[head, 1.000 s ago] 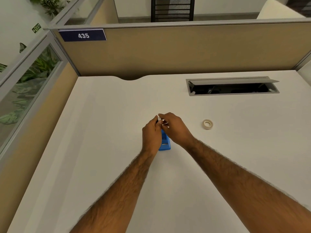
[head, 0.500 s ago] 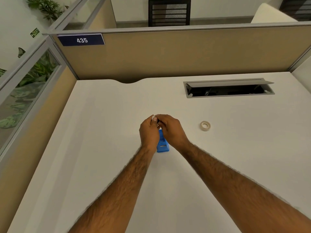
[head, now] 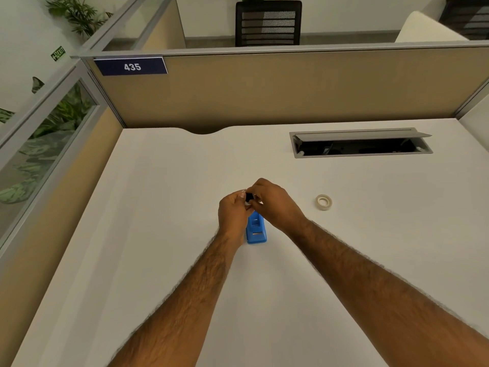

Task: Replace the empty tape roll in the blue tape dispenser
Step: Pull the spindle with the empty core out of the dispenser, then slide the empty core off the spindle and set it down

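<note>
While my forearms come up from the near edge of the white desk (head: 164,260), the blue tape dispenser (head: 255,229) sits between my wrists, its cutter end toward me and its far end hidden under my hands. A second ago both hands sat lower, closer over the dispenser body; now they have lifted a little above its far end, and a small black piece (head: 249,197) shows between the fingertips. I take that for the hub with the spent core, so my judgement is that the empty roll is coming out, or is just out. My left hand (head: 232,213) is curled with its fingertips pinching that piece; my right hand (head: 275,205) is curled over it from the other side, pinching too, though exactly what each finger holds is too small to tell.

Well apart to the right lies the fresh tape roll (head: 323,202), flat on the desk, with bare surface between it and my right hand. Farther back on the right the cable hatch (head: 360,143) stands open; I would keep loose parts away from it. Beyond that, the tan partition (head: 291,88) closes the desk's far edge.
</note>
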